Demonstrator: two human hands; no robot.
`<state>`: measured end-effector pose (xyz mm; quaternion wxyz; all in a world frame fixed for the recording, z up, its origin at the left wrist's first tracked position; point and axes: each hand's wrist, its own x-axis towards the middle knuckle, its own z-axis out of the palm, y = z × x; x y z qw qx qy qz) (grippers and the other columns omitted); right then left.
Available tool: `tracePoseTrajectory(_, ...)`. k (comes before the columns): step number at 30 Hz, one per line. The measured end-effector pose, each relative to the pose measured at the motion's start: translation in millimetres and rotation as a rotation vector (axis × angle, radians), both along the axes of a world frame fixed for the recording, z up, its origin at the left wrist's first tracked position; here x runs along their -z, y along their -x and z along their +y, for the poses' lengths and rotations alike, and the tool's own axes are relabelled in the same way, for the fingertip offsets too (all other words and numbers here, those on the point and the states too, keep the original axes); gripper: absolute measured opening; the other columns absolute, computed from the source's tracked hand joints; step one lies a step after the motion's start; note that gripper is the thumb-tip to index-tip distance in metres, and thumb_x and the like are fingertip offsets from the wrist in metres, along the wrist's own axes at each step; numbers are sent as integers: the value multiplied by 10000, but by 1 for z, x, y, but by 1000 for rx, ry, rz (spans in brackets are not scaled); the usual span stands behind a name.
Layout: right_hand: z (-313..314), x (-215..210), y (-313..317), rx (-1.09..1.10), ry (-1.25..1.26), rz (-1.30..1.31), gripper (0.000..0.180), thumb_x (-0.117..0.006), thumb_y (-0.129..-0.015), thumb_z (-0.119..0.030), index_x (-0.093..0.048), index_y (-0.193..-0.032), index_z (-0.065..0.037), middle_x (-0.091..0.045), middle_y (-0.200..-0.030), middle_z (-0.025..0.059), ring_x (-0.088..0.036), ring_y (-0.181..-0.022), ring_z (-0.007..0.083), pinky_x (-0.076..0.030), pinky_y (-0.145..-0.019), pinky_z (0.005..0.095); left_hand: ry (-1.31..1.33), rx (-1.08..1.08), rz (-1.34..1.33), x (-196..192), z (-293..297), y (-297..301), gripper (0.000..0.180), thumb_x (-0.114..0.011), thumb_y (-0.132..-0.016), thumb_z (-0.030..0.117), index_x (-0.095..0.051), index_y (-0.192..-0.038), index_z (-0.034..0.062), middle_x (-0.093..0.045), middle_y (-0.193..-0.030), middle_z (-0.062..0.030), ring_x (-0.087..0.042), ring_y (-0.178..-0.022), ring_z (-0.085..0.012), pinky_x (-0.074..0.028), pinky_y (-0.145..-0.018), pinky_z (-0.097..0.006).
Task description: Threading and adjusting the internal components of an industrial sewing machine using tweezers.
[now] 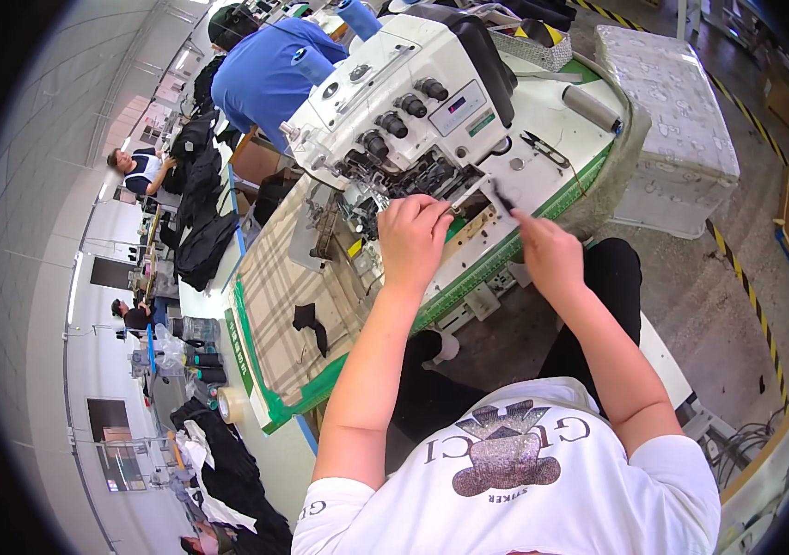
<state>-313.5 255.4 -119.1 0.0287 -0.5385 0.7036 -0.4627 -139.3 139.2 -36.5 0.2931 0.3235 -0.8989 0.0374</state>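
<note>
The right hand (551, 257) grip is clamped on a dark brush (502, 195), beside the sewing machine's (427, 116) open front, apparently for reach. The left hand (413, 233) seemingly braces there; its grip cannot be determined.

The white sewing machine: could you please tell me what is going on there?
Two bare hands are at the white sewing machine. The left hand is at its front; whether it grips anything is unclear. The right hand holds a dark, blurred, brush-like tool beside an uncovered opening. Thread snips lie farther right, and a black cloth scrap lies left.
</note>
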Motion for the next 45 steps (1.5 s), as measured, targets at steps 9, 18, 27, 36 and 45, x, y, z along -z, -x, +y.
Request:
tracePoseTrajectory(9,20,7,-20,-56,241,-7,338,-656,-842,-52,-667,-1175,-104,-559,-664,68,-594,-541,269,-469,-488,374,83,-16,-1,6,3,0,212,-772,-740,171,-720,-945,155,-620,-957,30,-550,-967,-213,-378,-910,-399)
tracePoseTrajectory(18,26,16,-6,-124,-11,161,307,-641,-822,-58,-694,-1114,-136,-589,-688,90,-606,-567,288,-480,-506,394,99,3,13,11,11,2,225,-773,-735,177,-718,-953,168,-613,-973,36,-538,-1001,-204,-356,-944,-419)
tracePoseTrajectory(27,119,-48,99,-13,-303,-212,200,-585,-908,-50,-717,-1055,-18,-489,-595,141,-461,-525,110,-377,-501,299,9,-23,51,38,24,-7,246,-774,-743,148,-718,-983,165,-624,-979,42,-545,-995,-201,-357,-930,-398)
tracePoseTrajectory(36,116,-73,145,234,-53,-294,262,-565,-951,-88,-708,-1160,-20,-586,-762,-53,-450,-657,35,-371,-583,217,54,-5,133,44,25,11,278,-772,-729,135,-711,-998,168,-594,-986,43,-532,-966,-193,-365,-918,-395)
tracePoseTrajectory(45,1,-144,22,-130,-324,388,207,-619,-824,-118,-745,-984,-80,-653,-698,182,-641,-636,353,-513,-605,430,83,-47,337,61,26,4,202,-788,-716,142,-691,-888,185,-572,-887,64,-527,-898,-172,-364,-878,-385)
